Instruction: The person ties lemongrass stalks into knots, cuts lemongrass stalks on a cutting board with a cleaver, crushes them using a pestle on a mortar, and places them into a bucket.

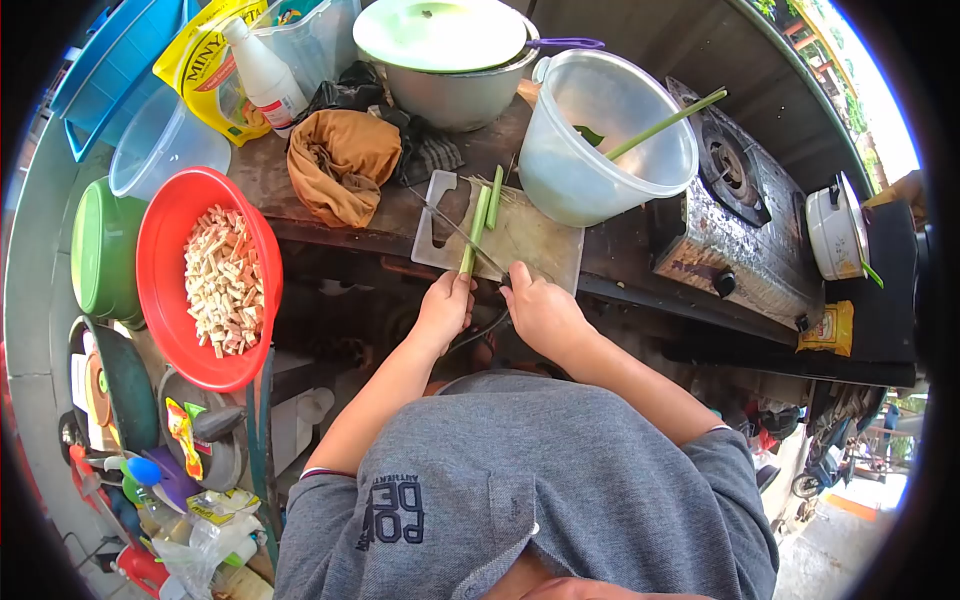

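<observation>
"Head view: what does the left hand (443,312) hold?"

"A green stalk (481,212). The fingers are closed around its near end, and the rest points away from them over the cutting board (550,240)."

"And the right hand (543,308)?"

"Its fingers are clamped on the handle of a knife (487,260). The blade slants away to the left of those fingers, across the stalk; whether it has bitten in, I can't tell."

"What else is near?"

"Beyond the left fingers, a second stalk piece (496,198) lies on the board beside the held one. Past the right fingers stands a translucent bucket (560,175), a long stalk (665,125) leaning out over its rim. Well to the left of the left fingers, a red bowl (158,272) holds chopped pieces (225,280)."
</observation>
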{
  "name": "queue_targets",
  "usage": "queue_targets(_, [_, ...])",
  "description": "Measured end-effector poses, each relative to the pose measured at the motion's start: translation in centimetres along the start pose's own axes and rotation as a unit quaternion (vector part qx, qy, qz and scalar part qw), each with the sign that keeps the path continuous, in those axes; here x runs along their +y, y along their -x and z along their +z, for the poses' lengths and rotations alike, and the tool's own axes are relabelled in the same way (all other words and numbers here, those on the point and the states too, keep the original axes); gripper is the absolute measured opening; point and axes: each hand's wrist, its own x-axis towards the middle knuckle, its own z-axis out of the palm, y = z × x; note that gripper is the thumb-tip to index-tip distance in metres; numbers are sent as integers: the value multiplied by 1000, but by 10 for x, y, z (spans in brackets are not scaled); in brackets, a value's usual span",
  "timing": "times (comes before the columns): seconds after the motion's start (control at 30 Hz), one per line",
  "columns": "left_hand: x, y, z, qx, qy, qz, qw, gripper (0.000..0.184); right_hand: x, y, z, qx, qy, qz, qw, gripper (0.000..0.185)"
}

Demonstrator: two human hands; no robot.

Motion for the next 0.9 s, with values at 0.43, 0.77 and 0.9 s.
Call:
queue_targets(0.43, [1, 35, -19, 117, 66, 114, 984, 19, 23, 11, -24, 45, -133, -24, 990, 29])
queue_targets(0.77, [63, -61, -16, 136, -275, 253, 918, 30, 102, 83, -60, 78, 27, -69, 994, 42])
queue_targets(0.9, [74, -74, -8, 108, -456, 178, 865, 38, 131, 79, -51, 119, 84, -136, 980, 41])
